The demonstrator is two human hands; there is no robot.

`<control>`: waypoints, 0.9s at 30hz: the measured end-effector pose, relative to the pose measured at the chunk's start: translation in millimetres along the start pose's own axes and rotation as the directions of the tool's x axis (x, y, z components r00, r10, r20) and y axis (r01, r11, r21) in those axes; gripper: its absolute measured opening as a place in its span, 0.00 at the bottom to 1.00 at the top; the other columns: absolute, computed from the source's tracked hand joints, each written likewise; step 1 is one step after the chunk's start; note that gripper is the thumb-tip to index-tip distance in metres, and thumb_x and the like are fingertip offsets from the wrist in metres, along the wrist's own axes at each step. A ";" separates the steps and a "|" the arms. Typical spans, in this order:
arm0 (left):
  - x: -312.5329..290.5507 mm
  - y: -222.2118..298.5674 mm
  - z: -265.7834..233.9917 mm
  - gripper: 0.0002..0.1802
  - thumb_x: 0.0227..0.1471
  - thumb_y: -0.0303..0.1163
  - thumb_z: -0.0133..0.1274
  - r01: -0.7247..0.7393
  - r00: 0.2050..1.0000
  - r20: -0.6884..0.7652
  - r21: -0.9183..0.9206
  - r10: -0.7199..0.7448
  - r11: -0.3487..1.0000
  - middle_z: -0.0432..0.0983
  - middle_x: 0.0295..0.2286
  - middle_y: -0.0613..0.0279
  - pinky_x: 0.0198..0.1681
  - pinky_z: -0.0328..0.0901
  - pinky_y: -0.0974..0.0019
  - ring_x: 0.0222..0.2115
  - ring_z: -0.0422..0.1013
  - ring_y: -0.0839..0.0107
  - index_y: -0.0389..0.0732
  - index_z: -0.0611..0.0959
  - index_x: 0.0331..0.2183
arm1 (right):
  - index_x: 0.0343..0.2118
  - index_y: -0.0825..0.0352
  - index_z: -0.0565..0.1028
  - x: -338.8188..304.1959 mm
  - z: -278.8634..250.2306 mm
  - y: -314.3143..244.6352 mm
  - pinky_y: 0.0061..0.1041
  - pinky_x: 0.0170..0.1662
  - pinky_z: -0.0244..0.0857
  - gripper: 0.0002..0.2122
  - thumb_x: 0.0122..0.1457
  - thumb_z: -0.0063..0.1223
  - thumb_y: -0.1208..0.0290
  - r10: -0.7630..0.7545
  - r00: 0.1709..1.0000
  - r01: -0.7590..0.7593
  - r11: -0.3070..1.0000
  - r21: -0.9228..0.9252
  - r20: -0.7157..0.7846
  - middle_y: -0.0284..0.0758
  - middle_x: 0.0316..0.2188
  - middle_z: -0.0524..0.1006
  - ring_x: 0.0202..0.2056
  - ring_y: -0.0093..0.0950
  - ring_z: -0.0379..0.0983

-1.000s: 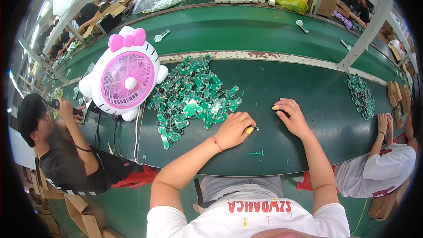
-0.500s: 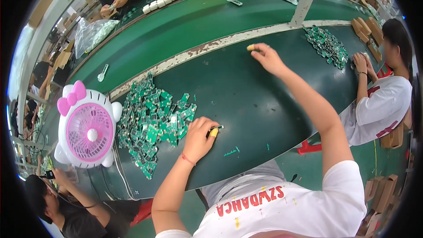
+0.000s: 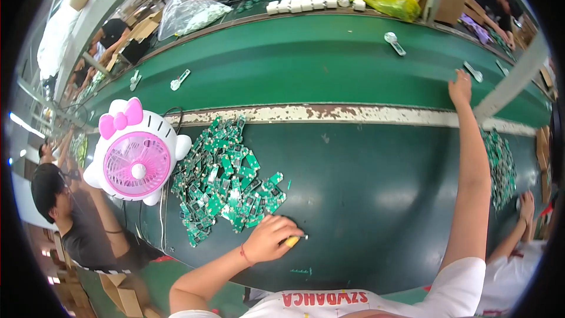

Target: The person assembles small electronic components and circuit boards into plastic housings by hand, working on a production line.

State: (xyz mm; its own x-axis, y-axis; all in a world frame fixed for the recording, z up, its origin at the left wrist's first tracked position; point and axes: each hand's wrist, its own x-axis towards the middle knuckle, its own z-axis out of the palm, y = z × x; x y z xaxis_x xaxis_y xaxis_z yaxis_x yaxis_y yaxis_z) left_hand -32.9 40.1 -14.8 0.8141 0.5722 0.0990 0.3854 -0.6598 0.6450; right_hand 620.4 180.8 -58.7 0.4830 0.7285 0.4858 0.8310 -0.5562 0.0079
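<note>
My left hand [image 3: 272, 240] is closed, resting on the dark green tabletop at the near edge of a pile of green circuit boards [image 3: 226, 185]. Between its thumb, which wears a yellow finger cot, and its fingers is a small circuit board [image 3: 305, 236]; only its end shows. My right arm is stretched far out over the green conveyor belt [image 3: 282, 76]. At its end my right hand [image 3: 460, 88] has its fingers extended just left of a white paddle-shaped part [image 3: 472, 72]. Whether they touch it I cannot tell.
A pink and white fan [image 3: 138, 168] stands left of the pile. More white parts [image 3: 394, 43] lie on the belt. Thin green scraps [image 3: 301, 271] lie near the table's front edge. A second board pile [image 3: 499, 168] is at right, beside a co-worker's hands [image 3: 525, 207]. A metal post [image 3: 512, 79] rises there.
My right hand has moved from above the tabletop out over the belt, beside a white part. My left hand keeps its grip by the pile. The whole view has turned.
</note>
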 end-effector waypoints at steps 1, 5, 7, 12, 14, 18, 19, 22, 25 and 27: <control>-1.3 1.3 -1.6 0.12 0.43 0.29 0.56 0.010 1.000 -0.012 -0.001 -0.010 1.000 0.71 0.31 0.69 0.34 0.57 0.66 0.32 0.67 0.69 0.50 0.80 0.35 | 0.53 0.66 0.64 9.4 9.9 2.9 0.36 0.60 0.51 0.24 0.52 0.51 0.68 0.039 0.999 -0.038 0.997 -0.060 0.023 0.43 0.56 0.63 0.58 0.43 0.54; 1.9 3.4 -2.3 0.13 0.43 0.31 0.56 0.012 0.999 0.047 0.020 -0.013 1.000 0.71 0.31 0.70 0.33 0.57 0.66 0.32 0.68 0.71 0.50 0.81 0.36 | 0.57 0.61 0.59 44.7 42.8 46.8 0.41 0.58 0.53 0.25 0.56 0.47 0.63 0.205 0.970 -0.169 0.955 -0.243 0.132 0.35 0.61 0.56 0.62 0.37 0.50; 1.6 4.3 -1.5 0.13 0.43 0.31 0.56 0.027 0.998 0.059 0.019 -0.028 0.999 0.71 0.31 0.71 0.34 0.57 0.66 0.32 0.68 0.72 0.50 0.81 0.36 | 0.59 0.58 0.56 53.1 52.8 54.5 0.48 0.59 0.48 0.25 0.58 0.43 0.61 0.303 0.947 -0.245 0.895 -0.372 0.106 0.31 0.63 0.52 0.63 0.34 0.45; 4.8 5.9 -0.5 0.14 0.42 0.31 0.56 0.051 0.997 0.065 -0.022 -0.049 0.998 0.72 0.32 0.71 0.34 0.57 0.67 0.32 0.68 0.72 0.49 0.81 0.37 | 0.61 0.55 0.54 78.9 60.8 67.9 0.51 0.60 0.40 0.26 0.60 0.34 0.54 0.500 0.866 -0.406 0.739 -0.538 0.032 0.29 0.64 0.50 0.64 0.31 0.42; 5.8 6.9 0.5 0.14 0.42 0.31 0.56 0.065 0.996 0.065 -0.019 -0.064 0.998 0.72 0.32 0.71 0.34 0.57 0.67 0.32 0.68 0.72 0.49 0.81 0.36 | 0.61 0.53 0.53 86.0 56.2 71.1 0.52 0.59 0.39 0.27 0.59 0.34 0.51 0.577 0.814 -0.468 0.716 -0.519 0.062 0.30 0.63 0.50 0.64 0.33 0.43; 9.2 11.9 0.4 0.13 0.43 0.30 0.56 0.077 0.996 0.050 -0.001 -0.077 0.997 0.72 0.32 0.71 0.34 0.57 0.67 0.32 0.68 0.72 0.49 0.81 0.36 | 0.59 0.55 0.56 94.9 60.5 74.5 0.54 0.56 0.47 0.27 0.59 0.34 0.48 0.550 0.816 -0.400 0.762 -0.509 0.181 0.33 0.60 0.56 0.60 0.41 0.52; 9.8 13.1 1.3 0.13 0.43 0.30 0.56 0.073 0.997 0.039 0.000 -0.073 0.997 0.72 0.32 0.71 0.34 0.57 0.67 0.32 0.68 0.72 0.49 0.81 0.36 | 0.57 0.56 0.57 94.6 65.3 78.1 0.54 0.54 0.50 0.26 0.59 0.34 0.48 0.533 0.823 -0.420 0.804 -0.420 0.197 0.34 0.58 0.59 0.58 0.42 0.55; 11.5 -3.2 0.8 0.12 0.44 0.30 0.56 -0.023 0.999 0.031 -0.049 0.024 0.999 0.73 0.31 0.71 0.33 0.57 0.68 0.31 0.68 0.72 0.49 0.81 0.36 | 0.49 0.66 0.61 102.3 69.8 164.6 0.47 0.46 0.65 0.22 0.57 0.46 0.57 0.261 0.965 -0.256 0.937 -0.237 -0.009 0.46 0.49 0.64 0.45 0.51 0.69; 4.8 10.9 1.7 0.12 0.45 0.31 0.54 0.057 0.998 0.007 0.019 -0.057 0.998 0.71 0.32 0.70 0.35 0.57 0.66 0.33 0.68 0.71 0.49 0.79 0.37 | 0.43 0.69 0.63 64.5 62.4 39.2 0.42 0.42 0.67 0.18 0.54 0.51 0.65 -0.041 0.998 0.040 0.999 0.019 0.047 0.49 0.43 0.67 0.40 0.50 0.70; 4.0 6.9 3.0 0.12 0.45 0.31 0.54 0.039 0.999 0.010 0.020 -0.039 0.999 0.71 0.32 0.70 0.35 0.57 0.66 0.33 0.68 0.71 0.50 0.79 0.36 | 0.41 0.67 0.66 29.6 34.3 8.5 0.41 0.43 0.64 0.18 0.51 0.55 0.63 -0.107 0.993 0.098 0.983 0.156 0.052 0.48 0.40 0.69 0.42 0.47 0.68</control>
State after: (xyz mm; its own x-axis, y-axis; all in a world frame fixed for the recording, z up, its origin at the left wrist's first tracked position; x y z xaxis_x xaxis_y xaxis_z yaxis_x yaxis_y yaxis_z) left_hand -25.6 36.4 -12.3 0.8028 0.5925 0.0660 0.4252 -0.6467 0.6333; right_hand 651.2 211.4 -74.3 0.4045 0.8038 0.4362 0.9072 -0.4129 -0.0804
